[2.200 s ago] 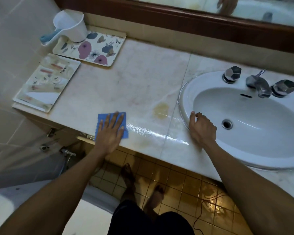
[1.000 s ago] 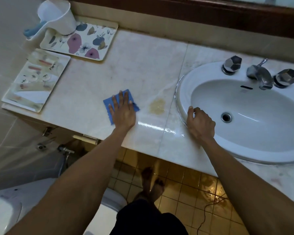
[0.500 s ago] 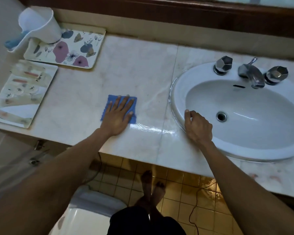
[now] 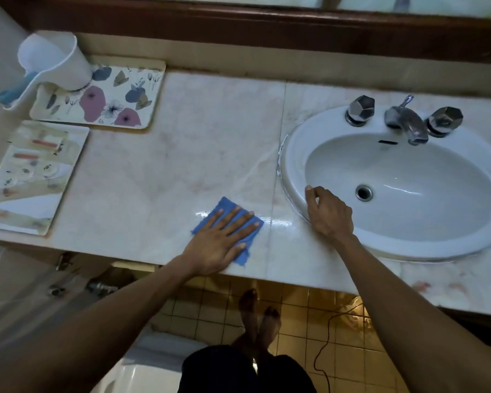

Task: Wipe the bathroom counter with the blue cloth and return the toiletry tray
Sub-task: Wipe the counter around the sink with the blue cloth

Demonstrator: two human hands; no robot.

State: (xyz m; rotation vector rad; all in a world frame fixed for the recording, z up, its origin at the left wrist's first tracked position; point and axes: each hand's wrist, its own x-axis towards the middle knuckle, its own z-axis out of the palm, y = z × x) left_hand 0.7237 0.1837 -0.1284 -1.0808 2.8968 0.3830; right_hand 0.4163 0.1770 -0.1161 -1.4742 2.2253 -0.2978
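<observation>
My left hand (image 4: 220,241) lies flat, fingers spread, pressing the blue cloth (image 4: 224,207) onto the pale marble counter (image 4: 182,154) near its front edge. A wet sheen shows just right of the cloth. My right hand (image 4: 328,215) rests on the left rim of the white sink (image 4: 292,154), fingers curled over the rim. At the far left a toiletry tray (image 4: 31,177) holding several small items lies on the counter. Behind it a floral tray (image 4: 102,100) carries a white scoop cup (image 4: 54,62) with a blue handle.
A chrome tap with two knobs (image 4: 403,120) stands at the back of the sink. A dark wooden mirror frame (image 4: 267,29) runs along the wall. Below the counter are yellow floor tiles (image 4: 338,336), a thin cable, my bare feet, pipe fittings and a white toilet (image 4: 142,370).
My left hand has slid the blue cloth right and toward the front edge. The yellowish stain seen earlier by the seam no longer shows. My right hand stays on the sink rim.
</observation>
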